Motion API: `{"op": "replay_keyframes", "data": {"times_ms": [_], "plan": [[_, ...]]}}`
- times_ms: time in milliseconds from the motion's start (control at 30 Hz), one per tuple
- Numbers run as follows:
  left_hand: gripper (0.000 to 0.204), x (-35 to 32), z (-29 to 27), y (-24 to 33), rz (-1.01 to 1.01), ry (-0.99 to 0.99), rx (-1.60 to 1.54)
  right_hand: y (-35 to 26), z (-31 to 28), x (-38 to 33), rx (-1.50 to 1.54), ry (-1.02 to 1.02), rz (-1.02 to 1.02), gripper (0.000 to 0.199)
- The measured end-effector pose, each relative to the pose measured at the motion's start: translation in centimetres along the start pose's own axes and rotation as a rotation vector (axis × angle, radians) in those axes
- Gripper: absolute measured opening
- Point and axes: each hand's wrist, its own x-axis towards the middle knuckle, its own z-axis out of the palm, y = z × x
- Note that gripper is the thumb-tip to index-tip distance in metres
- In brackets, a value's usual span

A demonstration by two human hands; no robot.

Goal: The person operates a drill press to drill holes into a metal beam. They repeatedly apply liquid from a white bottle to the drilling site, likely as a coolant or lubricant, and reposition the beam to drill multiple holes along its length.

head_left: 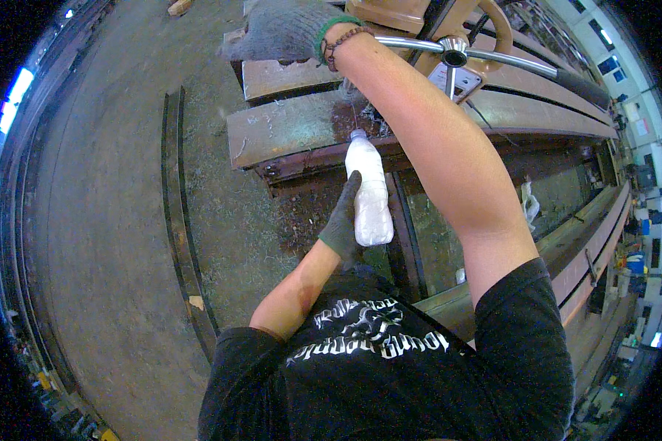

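Head view: left grip (343, 220) holds a white-filled bottle (371, 200); right grip (285, 32), I cannot tell.

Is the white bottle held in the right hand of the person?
No, the gloved left hand holds the white bottle, while the right hand is away from it.

On my feed I see a dull floor (110, 184), bright lights (16, 101) left of it, a pale wall (646, 95) right of it.
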Motion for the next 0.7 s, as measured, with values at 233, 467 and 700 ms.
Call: {"op": "replay_keyframes", "data": {"times_ms": [233, 467, 700], "plan": [[0.062, 0.4, -0.6, 0.2, 0.002, -0.016, -0.012, -0.9, -1.2, -1.1, 0.03, -0.002, 0.013, 0.052], [0.067, 0.2, 0.3, -0.1, 0.049, 0.084, 0.025, 0.5, 1.6, 0.8, -0.211, 0.042, -0.111, 0.052], [0.067, 0.8, -0.8, -0.1, 0.044, 0.003, 0.018, -0.3, 0.3, 0.0, 0.08, 0.0, 0.05, 0.056]]}}
